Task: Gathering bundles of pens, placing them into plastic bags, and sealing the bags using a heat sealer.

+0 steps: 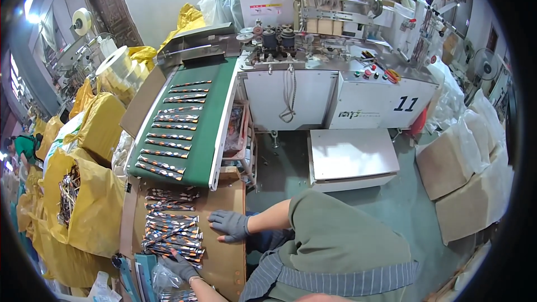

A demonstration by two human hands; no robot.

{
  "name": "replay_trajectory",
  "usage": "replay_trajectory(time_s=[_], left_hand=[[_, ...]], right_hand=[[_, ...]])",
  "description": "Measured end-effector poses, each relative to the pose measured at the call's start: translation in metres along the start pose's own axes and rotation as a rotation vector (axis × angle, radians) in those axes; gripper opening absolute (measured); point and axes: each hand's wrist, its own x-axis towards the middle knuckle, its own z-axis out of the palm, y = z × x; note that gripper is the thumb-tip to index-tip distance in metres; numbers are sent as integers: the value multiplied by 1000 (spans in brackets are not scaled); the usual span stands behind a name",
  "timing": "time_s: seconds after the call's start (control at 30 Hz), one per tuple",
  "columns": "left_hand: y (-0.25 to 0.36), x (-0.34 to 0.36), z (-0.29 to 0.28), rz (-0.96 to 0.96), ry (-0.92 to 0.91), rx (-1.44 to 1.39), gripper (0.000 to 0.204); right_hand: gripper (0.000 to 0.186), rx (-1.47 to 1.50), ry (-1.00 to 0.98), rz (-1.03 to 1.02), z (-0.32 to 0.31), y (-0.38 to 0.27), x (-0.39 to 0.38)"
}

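Both my hands wear grey gloves that leave the fingertips bare. My right hand [229,225] lies flat on the brown cardboard surface [221,257], fingers spread, beside a pile of slim printed stick packets [173,235] in black, white and orange. At the near end of that pile, my left hand [180,267] rests with fingers apart against the packets. A clear plastic bag [165,278] sits just below it, partly over more packets. Spaced rows of the same packets [173,126] lie across the green conveyor belt [201,159], which ends above the cardboard.
A packing machine [291,100] stands behind the belt. Yellow sacks [92,212], one open with loose sticks, crowd the left. A white box-like step [352,156] is on the floor; cardboard boxes [470,190] stand right. A person in green [25,146] is far left.
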Motion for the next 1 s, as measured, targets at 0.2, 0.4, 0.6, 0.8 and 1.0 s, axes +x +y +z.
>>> replay_trajectory(time_s=[0.2, 0.4, 0.6, 0.8, 1.0], left_hand=[[13, -2, -10, -59, -65, -147, 68], [-13, 3, 13, -10, 2, -31, 70], [-15, 3, 15, -5, 12, -57, 72], [-10, 4, 13, 3, 15, -102, 73], [0, 2, 4, -48, -53, -152, 72]], right_hand=[[50, -3, -25, 23, -1, -2, 1], [50, -15, -37, 17, 0, -2, 2], [51, -6, -50, 29, 0, -2, 3], [52, -10, -42, 25, 3, 0, 2], [52, -11, -29, 23, 4, 2, 2]])
